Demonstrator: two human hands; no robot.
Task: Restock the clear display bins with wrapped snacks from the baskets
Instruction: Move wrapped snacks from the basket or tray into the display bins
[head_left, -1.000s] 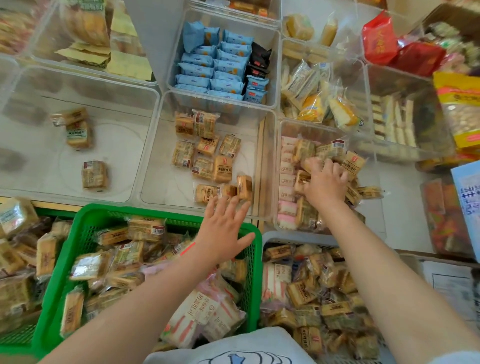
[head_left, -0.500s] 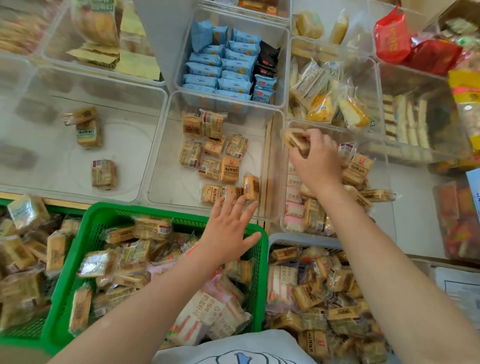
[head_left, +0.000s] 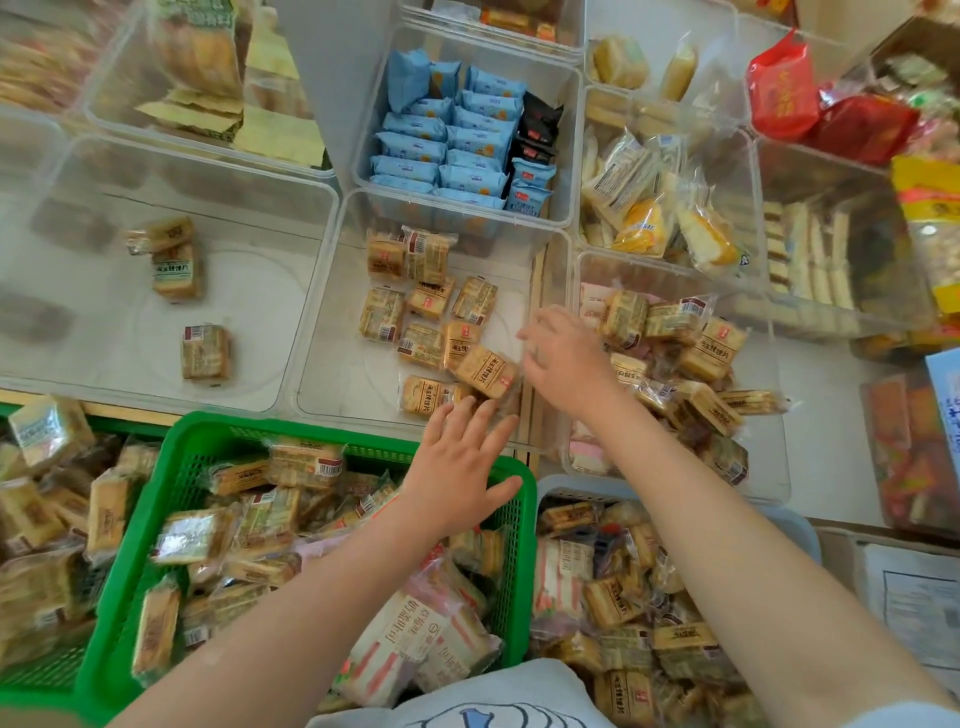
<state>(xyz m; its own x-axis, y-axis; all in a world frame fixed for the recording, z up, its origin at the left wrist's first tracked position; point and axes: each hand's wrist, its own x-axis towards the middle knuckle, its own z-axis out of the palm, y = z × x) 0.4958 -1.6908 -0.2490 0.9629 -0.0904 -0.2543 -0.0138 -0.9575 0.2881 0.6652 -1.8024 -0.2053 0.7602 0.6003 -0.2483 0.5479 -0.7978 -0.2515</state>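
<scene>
Around your hands the clear bins crowd edge to edge. The blue packets (head_left: 457, 140) fill the bin behind the middle bin (head_left: 332, 332); yellow cakes (head_left: 670, 228) sit in the bin behind the right bin (head_left: 769, 467); red bags (head_left: 810, 104) lie at the far right corner. The left bin (head_left: 62, 208) holds only three snacks. The wall between the middle and right bins stands right under your right hand (head_left: 566, 358).

The tan snack (head_left: 485, 371) lies tilted at the middle bin's near right corner, on top of other packs. Your right hand's fingers are blurred beside it; they seem spread and just touching its wrapper edge, but you cannot tell whether they pinch it. Your left hand (head_left: 460, 467) hovers flat over the far rim of the green basket (head_left: 171, 457), fingers straight and apart, tips near the pack below the tan snack, holding nothing.

The green basket is heaped with wrapped snacks, as is the grey basket (head_left: 795, 525) under your right forearm. Printed paper (head_left: 909, 608) lies at the near right. A wooden strip shows between bins and baskets.
</scene>
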